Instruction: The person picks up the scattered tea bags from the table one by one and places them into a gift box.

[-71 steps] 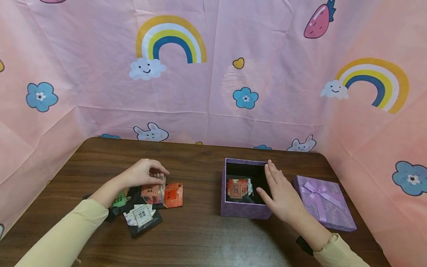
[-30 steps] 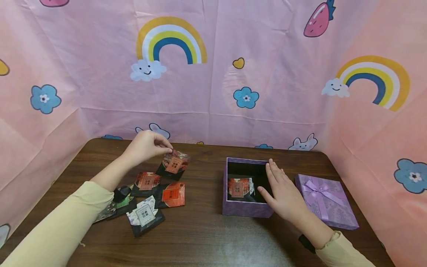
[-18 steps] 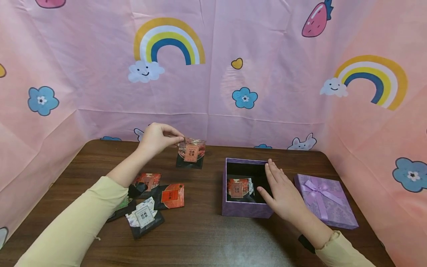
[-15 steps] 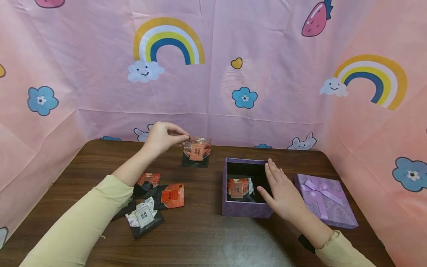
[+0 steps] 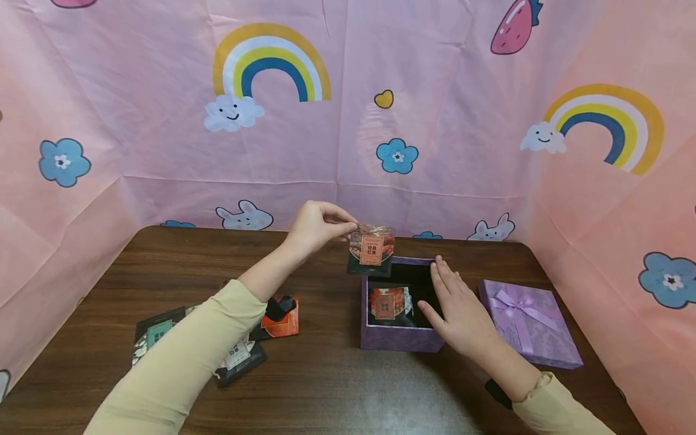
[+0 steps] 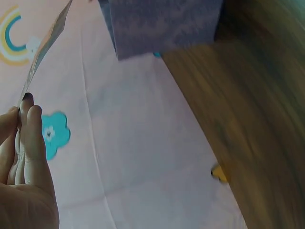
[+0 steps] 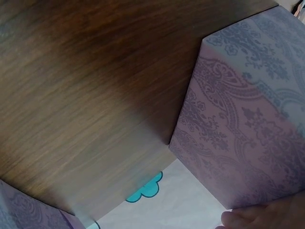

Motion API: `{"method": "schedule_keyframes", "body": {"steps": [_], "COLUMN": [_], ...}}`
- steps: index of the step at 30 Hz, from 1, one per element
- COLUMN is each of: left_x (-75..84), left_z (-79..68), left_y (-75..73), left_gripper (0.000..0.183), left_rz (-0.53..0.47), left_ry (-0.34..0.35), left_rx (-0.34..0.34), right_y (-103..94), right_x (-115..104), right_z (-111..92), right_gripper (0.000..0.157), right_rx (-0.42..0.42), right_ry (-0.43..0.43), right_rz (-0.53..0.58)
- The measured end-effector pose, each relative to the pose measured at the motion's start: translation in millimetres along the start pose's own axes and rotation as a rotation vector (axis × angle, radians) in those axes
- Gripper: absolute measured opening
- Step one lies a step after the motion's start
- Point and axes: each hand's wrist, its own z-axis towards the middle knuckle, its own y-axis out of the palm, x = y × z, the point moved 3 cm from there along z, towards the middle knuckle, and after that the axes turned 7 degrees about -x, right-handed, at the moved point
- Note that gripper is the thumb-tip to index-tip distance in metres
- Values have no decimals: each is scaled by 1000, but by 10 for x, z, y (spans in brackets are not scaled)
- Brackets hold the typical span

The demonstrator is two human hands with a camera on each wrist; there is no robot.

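Note:
My left hand pinches a tea sachet by its upper corner, thumb against fingers. The sachet, dark with an orange label, hangs at the back left corner of the open purple box. In the left wrist view the sachet shows edge-on between the fingertips. Inside the box lies another orange-labelled sachet, with a white-patterned one partly behind it. My right hand rests with straight fingers along the box's right rim; in the right wrist view its fingertips touch the patterned box wall.
The purple lid with a ribbon bow lies right of the box. More sachets lie on the table at left, partly hidden by my left sleeve: a teal-labelled one, a white one and an orange one. A printed cloth hangs behind.
My left hand has picked the sachet off the pile at left, lifted it and carried it right to the box's back left corner. The right hand stays at the box rim.

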Motion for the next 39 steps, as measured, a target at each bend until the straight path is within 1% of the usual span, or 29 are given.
{"method": "schedule_keyframes", "body": {"steps": [4, 9, 14, 18, 22, 25, 29, 32, 35, 39], "left_x": [-2, -26, -98, -156, -202, -221, -211, -183, -153, -117], "left_z": [29, 45, 25, -19, -57, -77, -91, -94, -94, -88], "left_y": [189, 389, 577, 683, 751, 786, 827, 855, 871, 870], "left_gripper": [10, 9, 8, 6, 5, 4, 4, 4, 6, 6], "left_rz": [40, 91, 129, 149, 184, 219, 303, 385, 434, 458], "left_ry": [22, 49, 65, 64, 86, 115, 156, 178, 178, 168], "left_rx": [-25, -52, -82, -106, -112, -105, -101, -101, -103, -105], "right_y": [-7, -13, -9, -4, -2, -3, -4, -3, -2, 2], "right_x": [0, 3, 9, 9, 9, 9, 10, 12, 12, 10], "right_z": [-4, -5, -9, -9, -7, -8, -11, -12, -6, 5], "right_gripper": [79, 79, 79, 78, 78, 78, 78, 78, 78, 78], "right_rx": [-5, -4, -2, 2, 5, 7, 5, 2, 7, 11], "right_ry": [3, 0, -1, -7, -10, -10, -8, -7, -11, -15], "right_rz": [-5, -4, 3, 10, 10, 7, 9, 11, 15, 22]}}
